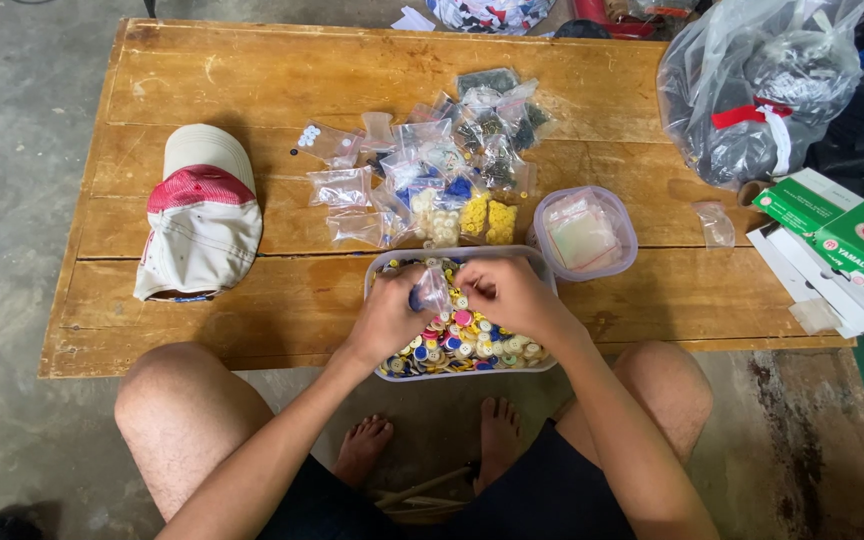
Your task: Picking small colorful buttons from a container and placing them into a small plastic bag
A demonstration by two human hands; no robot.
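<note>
A clear tub [542,270] full of mixed coloured buttons [462,345] sits at the near edge of a low wooden table [252,80]. Both my hands hover over it. My left hand [389,315] pinches a small clear plastic bag [432,291] with blue buttons inside. My right hand [505,292] is at the bag's mouth, fingers pinched together; whether a button is between them is hidden. Beyond the tub lie several small bags of sorted buttons [432,170], some yellow, some white, some dark.
A round clear container [620,235] holding empty bags stands right of the tub. A white and red cap [202,210] lies at the left. A large plastic sack [752,90] and green and white boxes [842,240] sit at the right. My knees and bare feet are below.
</note>
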